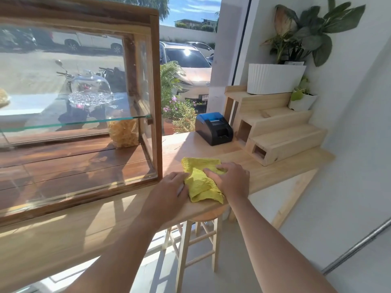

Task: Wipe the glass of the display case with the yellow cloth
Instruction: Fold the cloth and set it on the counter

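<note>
The yellow cloth [200,182] lies folded on the light wooden counter [275,172], just right of the display case [155,102]. The case has a dark wooden frame, glass walls and a glass shelf inside. My left hand [169,194] rests at the cloth's left edge, fingers touching it, close to the case's lower right corner. My right hand [229,179] lies flat on top of the cloth's right side, pressing it down. Neither hand has lifted the cloth off the counter.
A black and blue receipt printer [213,129] stands at the back of the counter. Pale wooden step shelves [275,132] with white plant pots [275,78] fill the right corner. A wooden stool [196,240] stands under the counter edge. A glass dome and a packet sit inside the case.
</note>
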